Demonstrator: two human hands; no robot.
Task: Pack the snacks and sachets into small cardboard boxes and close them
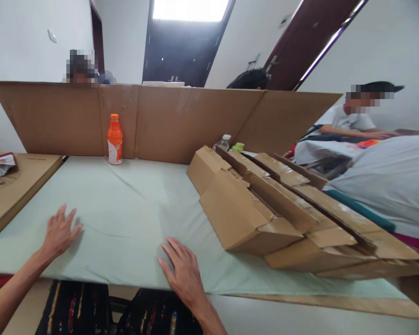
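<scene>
My left hand is over the left part of the pale green tablecloth, fingers spread and holding nothing. Nearer the front edge, my right hand rests on or just above the cloth with its fingers apart. It too holds nothing. To the right of that hand stand several brown cardboard boxes, packed side by side and slanting away. An orange bottle with an orange cap stands upright at the back of the table, out of reach of both hands.
A tall cardboard screen runs along the table's far edge. At left lies a flat cardboard box bearing a silver and red packet. A clear bottle stands behind the boxes. Other people sit beyond the screen and at right.
</scene>
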